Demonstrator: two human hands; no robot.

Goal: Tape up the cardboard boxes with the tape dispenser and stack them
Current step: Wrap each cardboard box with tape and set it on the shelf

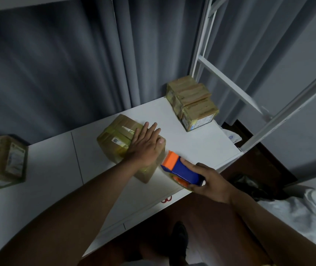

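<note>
Grey curtains (pixel 67 64) behind white table (pixel 191 143); white ladder (pixel 230 81) right (dim light).

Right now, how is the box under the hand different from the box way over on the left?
The middle box lies near the table's front edge with the left hand pressed flat on it; the left box sits untouched at the picture's edge. The tape dispenser, gripped by the right hand, is beside the middle box, far from the left box. Both are brown cardboard with labels.

The scene is seen from 1 head-worn wide-angle camera, aimed forward and steeply down at the white table (pixel 195 143), close above it.
</note>
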